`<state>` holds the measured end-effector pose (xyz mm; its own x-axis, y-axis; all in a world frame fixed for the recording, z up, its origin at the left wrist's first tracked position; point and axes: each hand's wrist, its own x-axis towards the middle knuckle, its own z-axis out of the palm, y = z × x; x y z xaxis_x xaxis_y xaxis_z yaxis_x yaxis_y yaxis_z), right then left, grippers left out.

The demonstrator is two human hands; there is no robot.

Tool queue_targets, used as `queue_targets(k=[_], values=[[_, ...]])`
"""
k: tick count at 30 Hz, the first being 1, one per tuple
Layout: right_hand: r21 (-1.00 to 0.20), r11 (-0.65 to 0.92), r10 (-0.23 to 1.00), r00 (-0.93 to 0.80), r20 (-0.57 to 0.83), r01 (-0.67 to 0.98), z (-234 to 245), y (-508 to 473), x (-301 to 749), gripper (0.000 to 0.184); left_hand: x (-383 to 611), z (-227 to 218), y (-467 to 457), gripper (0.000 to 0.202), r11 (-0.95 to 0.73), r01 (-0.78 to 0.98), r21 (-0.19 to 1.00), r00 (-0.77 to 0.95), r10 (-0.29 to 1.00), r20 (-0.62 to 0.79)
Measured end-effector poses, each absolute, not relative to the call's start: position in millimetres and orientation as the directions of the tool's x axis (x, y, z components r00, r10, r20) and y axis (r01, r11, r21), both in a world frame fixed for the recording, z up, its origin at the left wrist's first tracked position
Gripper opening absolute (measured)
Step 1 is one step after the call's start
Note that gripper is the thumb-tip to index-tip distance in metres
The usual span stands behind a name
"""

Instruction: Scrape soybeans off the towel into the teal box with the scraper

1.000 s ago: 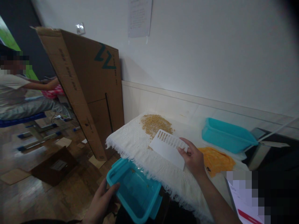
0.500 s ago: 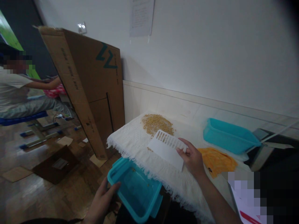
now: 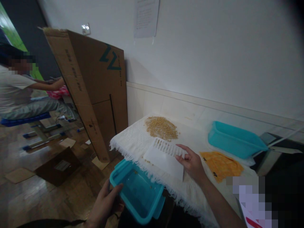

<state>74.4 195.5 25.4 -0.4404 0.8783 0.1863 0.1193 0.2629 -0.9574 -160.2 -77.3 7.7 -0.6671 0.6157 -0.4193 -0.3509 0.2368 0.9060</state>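
With my left hand (image 3: 108, 199) I grip the rim of a teal plastic bin (image 3: 140, 193), held just below the table's front edge; a few beans lie in it. My right hand (image 3: 191, 160) is closed on the end of a white slotted plastic scraper (image 3: 166, 158), which is flat or nearly flat on the white fringed cloth (image 3: 133, 136). Several loose beans lie by the scraper's left edge, near the fringe. Behind the scraper, a pile of yellowish beans, like soybeans (image 3: 162, 126), is spread on the cloth.
A second teal bin (image 3: 235, 139) stands at the table's back right, with an orange cloth (image 3: 222, 166) in front of it. Left of the table rises a tall cardboard box (image 3: 95, 85). Cardboard pieces (image 3: 59, 166) lie on the floor. A person (image 3: 21, 82) sits at far left.
My right hand has drawn the scraper toward the table's front edge and slightly left, and a few beans have shifted with it. The bin in my left hand stays in nearly the same place.
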Motion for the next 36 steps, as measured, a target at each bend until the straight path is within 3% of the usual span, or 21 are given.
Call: queue_targets(k=[5,8,11,16,22,36], values=[[-0.98,0.175,0.842,-0.531,0.101,0.091,32,194,75,0.083,-161,5,-75,0.078,0.186,-0.359,0.915,-0.692,0.605,-0.395],[-0.993,0.113,0.879,-0.469,0.086,0.029,35,199,77,0.09,-163,1,-75,0.079,0.187,-0.371,0.91,-0.689,0.601,-0.404],[-0.981,0.19,0.944,-0.28,0.172,0.036,35,210,84,0.088,-162,0,-75,0.078,0.187,-0.367,0.911,-0.685,0.608,-0.401],[-0.892,0.373,0.927,-0.062,0.37,0.256,33,225,97,0.075,-160,2,-74,0.074,0.173,-0.355,0.919,-0.701,0.601,-0.384],[-0.766,0.463,0.879,-0.119,0.462,0.446,34,218,95,0.066,-161,-1,-74,0.076,0.174,-0.361,0.916,-0.697,0.603,-0.389],[-0.6,0.643,0.743,-0.201,0.638,0.476,45,202,77,0.049,-162,-4,-74,0.076,0.191,-0.351,0.917,-0.703,0.594,-0.392]])
